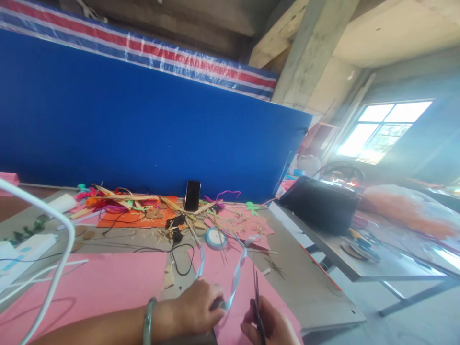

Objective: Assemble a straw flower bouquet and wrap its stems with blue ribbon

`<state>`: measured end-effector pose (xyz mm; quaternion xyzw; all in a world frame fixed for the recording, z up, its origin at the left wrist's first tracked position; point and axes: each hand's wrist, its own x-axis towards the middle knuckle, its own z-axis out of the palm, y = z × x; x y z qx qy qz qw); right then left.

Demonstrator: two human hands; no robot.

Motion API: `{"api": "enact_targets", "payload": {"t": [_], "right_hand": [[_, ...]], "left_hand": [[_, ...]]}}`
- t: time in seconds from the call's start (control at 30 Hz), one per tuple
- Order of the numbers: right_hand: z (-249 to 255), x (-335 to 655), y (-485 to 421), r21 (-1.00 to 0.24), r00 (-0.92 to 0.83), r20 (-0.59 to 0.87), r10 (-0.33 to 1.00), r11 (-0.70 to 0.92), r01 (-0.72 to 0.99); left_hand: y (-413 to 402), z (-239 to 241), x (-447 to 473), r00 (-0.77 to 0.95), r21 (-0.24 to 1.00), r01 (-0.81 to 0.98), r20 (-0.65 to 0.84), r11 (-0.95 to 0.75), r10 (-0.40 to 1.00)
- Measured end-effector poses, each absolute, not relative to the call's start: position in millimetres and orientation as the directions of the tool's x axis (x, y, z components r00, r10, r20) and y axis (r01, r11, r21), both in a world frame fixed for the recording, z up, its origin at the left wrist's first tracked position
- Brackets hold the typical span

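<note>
1. Daylight from window (383,129), far right; panes blown out white, haze veils that side.
2. Blue wall (143,124), far left: evenly lit, saturated.
3. Table (302,287): bright, shadows soft and faint.
4. Metal bench (381,270), right: washed-out sheen.
5. Near edge: left hand (199,306), right hand (275,328), ribbon (237,273), scissors (256,292) soft, slightly smeared.
6. White cable (65,239), near left: out of focus, bowed by lens distortion.
7. Concrete ceiling (395,33), far right: pale, its lines tilted.
</note>
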<state>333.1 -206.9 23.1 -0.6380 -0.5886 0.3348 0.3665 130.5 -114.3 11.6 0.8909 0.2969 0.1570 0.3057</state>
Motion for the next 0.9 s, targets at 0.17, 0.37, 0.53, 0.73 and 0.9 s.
{"api": "enact_targets", "payload": {"t": [0.17,0.37,0.53,0.73,0.9], "right_hand": [[16.8,312.4,-198.4,-0.765,0.121,0.221,0.968,0.095,0.638],[2.2,315.7,-179.8,-0.746,-0.025,0.17,0.985,0.145,0.65],[2.6,319.1,-174.3,-0.739,-0.023,0.17,0.985,0.143,0.658],[19.1,326.9,-167.3,-0.689,0.081,0.212,0.974,0.091,0.719],[18.7,349.9,-154.1,-0.644,0.165,0.239,0.957,0.029,0.764]], "left_hand": [[-117.2,7.5,137.5,0.796,0.645,0.355,0.171,-0.677,0.581],[-115.1,12.1,132.9,0.811,0.713,0.273,0.191,-0.646,0.553],[-107.3,13.6,124.4,0.789,0.772,0.279,0.155,-0.571,0.595],[-88.4,7.8,114.0,0.765,0.833,0.293,0.091,-0.469,0.638],[-70.7,2.6,107.0,0.767,0.849,0.259,0.11,-0.462,0.632]]}}
